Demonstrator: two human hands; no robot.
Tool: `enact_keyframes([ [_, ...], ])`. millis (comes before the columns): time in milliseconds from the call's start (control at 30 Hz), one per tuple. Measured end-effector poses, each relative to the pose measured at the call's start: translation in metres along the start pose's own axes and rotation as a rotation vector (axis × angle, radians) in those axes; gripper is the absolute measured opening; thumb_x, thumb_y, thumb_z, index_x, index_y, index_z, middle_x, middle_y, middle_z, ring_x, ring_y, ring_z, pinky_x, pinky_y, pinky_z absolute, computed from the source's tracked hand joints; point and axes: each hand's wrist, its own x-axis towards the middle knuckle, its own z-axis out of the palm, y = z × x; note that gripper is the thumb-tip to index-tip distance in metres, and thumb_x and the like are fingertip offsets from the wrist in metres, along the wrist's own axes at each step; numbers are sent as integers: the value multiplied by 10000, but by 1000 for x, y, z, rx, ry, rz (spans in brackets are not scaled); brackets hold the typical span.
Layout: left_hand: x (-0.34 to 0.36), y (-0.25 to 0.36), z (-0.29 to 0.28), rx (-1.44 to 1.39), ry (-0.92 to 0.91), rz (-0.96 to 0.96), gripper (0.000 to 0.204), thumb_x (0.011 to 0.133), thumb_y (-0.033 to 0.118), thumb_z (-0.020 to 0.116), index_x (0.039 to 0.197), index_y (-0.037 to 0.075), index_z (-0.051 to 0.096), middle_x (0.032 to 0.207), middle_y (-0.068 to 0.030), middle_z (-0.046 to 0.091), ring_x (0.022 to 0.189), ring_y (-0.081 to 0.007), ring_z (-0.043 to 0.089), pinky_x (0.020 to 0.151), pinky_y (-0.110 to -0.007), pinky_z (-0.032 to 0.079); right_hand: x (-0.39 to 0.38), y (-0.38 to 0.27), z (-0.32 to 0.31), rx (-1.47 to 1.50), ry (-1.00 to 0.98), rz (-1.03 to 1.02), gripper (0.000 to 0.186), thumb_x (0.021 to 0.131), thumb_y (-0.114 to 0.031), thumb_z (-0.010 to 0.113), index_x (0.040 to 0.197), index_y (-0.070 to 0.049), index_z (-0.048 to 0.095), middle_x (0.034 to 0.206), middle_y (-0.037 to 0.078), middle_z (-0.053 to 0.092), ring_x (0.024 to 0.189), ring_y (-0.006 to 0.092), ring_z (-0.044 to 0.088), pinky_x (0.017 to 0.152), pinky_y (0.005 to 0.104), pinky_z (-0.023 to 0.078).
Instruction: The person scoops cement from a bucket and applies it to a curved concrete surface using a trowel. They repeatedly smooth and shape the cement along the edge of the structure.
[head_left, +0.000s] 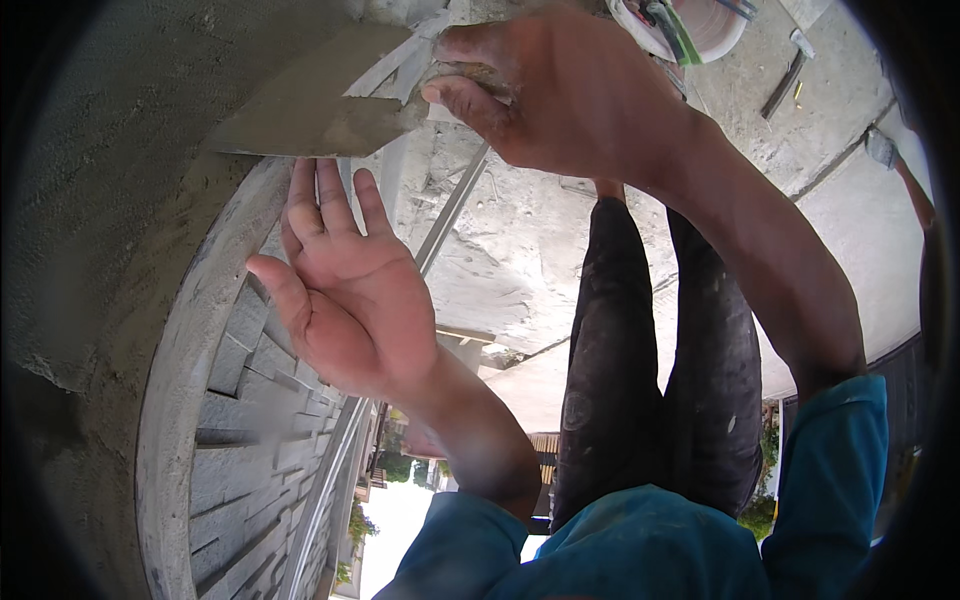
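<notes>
My right hand (560, 90) is closed round the handle of a plastering trowel at the top middle. The trowel's flat grey blade (330, 130) reaches left and lies against or close to the wet plaster of the wall (90, 180). Just below the blade's edge, my left hand (360, 290) is palm up with its fingers spread and nothing in it. Its fingertips come near the blade's lower edge; whether they touch it I cannot tell.
Grey stone cladding (250, 400) with a curved-looking plaster border (180, 400) runs along the left. A whitish bucket (715, 30) holding tools stands at upper right, near a hammer (788, 80) on the floor. At far right another person's hand (882, 148) shows.
</notes>
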Motion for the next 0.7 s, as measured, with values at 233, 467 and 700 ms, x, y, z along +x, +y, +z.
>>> enact_keyframes([
  [233, -1, -8, 19, 121, 97, 95, 869, 1085, 433, 466, 1601, -83, -5, 1697, -268, 59, 1599, -329, -3, 1284, -501, -34, -33, 2, 37, 141, 442, -308, 362, 1023, -372, 647, 1137, -34, 705, 772, 95, 679, 691, 189, 669, 649, 364, 514],
  [467, -22, -92, -81, 195, 202, -134, 854, 1067, 342, 553, 1592, -118, 60, 1656, -289, 234, 1562, -356, 220, 1278, -495, 137, -128, 127, 86, 339, 212, 427, 356, 1076, -325, 575, 1222, -11, 656, 861, 93, 681, 744, 125, 638, 681, 307, 505],
  [700, 48, -246, -175, 862, 145, -452, 959, 966, 227, 731, 1617, -56, 86, 1676, -291, 175, 1539, -374, 276, 1189, -421, 358, -26, 186, 174, 166, -102, 462, 378, 1013, -286, 563, 1259, -3, 616, 986, 167, 671, 855, 254, 715, 629, 389, 578],
])
